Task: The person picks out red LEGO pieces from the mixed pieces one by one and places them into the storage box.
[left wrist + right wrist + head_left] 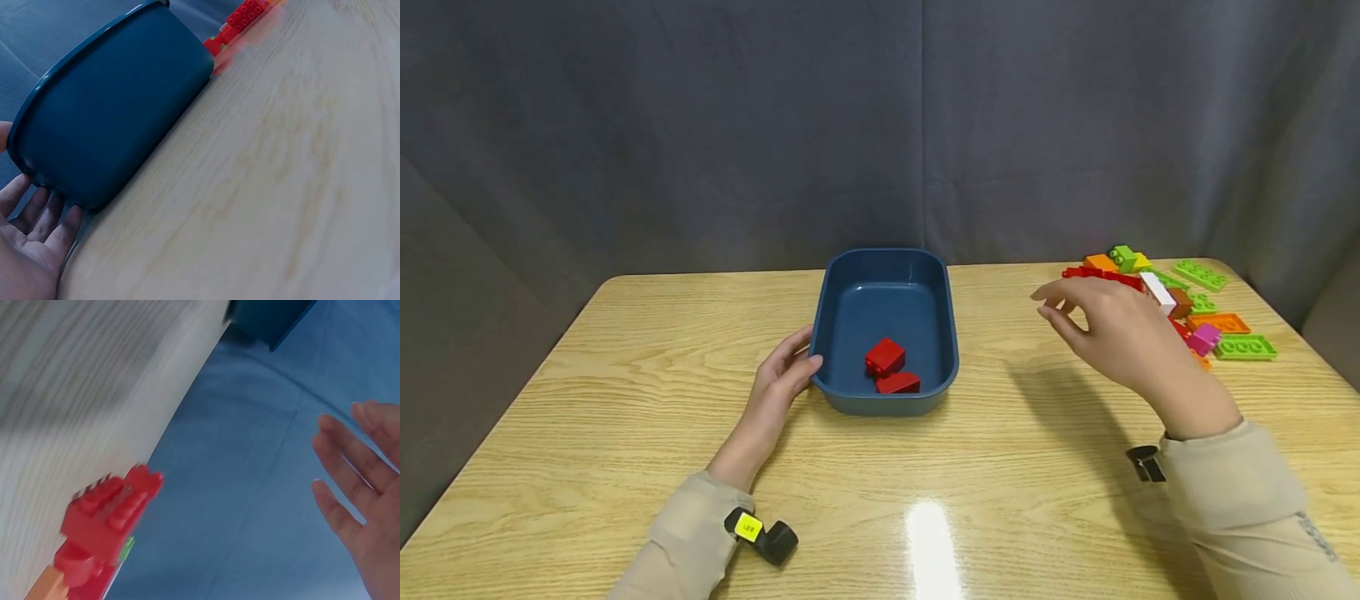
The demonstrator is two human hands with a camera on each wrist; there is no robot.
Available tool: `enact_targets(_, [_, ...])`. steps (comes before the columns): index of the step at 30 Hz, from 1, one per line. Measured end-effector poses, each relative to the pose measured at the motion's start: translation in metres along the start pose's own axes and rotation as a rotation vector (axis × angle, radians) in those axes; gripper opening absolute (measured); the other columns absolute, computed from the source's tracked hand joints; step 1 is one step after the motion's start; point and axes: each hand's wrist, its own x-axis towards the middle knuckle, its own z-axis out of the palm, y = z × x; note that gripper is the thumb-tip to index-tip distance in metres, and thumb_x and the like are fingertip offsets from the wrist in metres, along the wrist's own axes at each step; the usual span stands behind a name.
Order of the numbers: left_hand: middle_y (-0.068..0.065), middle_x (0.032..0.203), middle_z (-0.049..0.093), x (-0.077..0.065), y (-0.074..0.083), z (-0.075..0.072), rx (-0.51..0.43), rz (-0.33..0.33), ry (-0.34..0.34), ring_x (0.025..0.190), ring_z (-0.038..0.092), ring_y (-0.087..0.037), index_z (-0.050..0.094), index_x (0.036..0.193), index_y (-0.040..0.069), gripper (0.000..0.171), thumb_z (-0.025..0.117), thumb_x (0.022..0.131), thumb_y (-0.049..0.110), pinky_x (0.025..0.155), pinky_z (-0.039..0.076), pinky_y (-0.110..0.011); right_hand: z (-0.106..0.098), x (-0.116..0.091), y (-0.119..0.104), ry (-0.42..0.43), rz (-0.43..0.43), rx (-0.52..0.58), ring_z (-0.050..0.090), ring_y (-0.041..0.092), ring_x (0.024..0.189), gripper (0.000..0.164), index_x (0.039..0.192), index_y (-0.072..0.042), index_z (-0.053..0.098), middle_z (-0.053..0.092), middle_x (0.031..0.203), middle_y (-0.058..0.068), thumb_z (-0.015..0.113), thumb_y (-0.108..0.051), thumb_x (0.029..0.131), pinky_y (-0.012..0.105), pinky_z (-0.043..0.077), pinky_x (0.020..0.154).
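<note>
A dark blue plastic bin (883,406) stands mid-table with two red toy bricks (885,357) inside, close to its near wall. My left hand (778,383) grips the bin's left side, thumb at the rim. In the left wrist view, its fingers (62,231) lie against the outer wall. My right hand (1112,333) hovers above the table between bin and brick pile, fingers loosely bent, nothing in them. The right wrist view shows this hand's fingers spread, with red bricks (100,515) on the table some way off.
At the table's right end lies a loose pile of bricks, among them a white brick (1157,293), a pink brick (1205,339), a flat orange plate (1217,322) and green plates (1246,347). A grey curtain (737,133) hangs behind the table.
</note>
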Motion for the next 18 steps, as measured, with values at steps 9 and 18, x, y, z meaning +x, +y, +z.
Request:
enact_targets(9, [-0.016, 0.145, 0.042, -0.001, 0.000, 0.000, 0.004, -0.002, -0.002, 0.127, 0.043, -0.022, 0.036, 0.144, 0.008, 0.051, 0.048, 0.095, 0.017, 0.089, 0.044, -0.016, -0.006, -0.006, 0.020, -0.022, 0.078, -0.034, 0.064, 0.024, 0.077, 0.023, 0.106, -0.009, 0.067, 0.073, 0.092, 0.012, 0.064, -0.018, 0.085, 0.046, 0.053, 0.062])
enact_targets(18, [-0.016, 0.146, 0.042, -0.001, -0.001, 0.000, 0.013, 0.014, -0.001, 0.128, 0.043, -0.024, 0.036, 0.144, 0.008, 0.053, 0.050, 0.094, 0.021, 0.091, 0.045, -0.019, -0.011, -0.010, 0.041, -0.180, 0.240, 0.019, 0.060, 0.036, 0.093, 0.036, 0.118, -0.004, 0.060, 0.068, 0.106, 0.024, 0.057, -0.029, 0.091, 0.058, 0.049, 0.078])
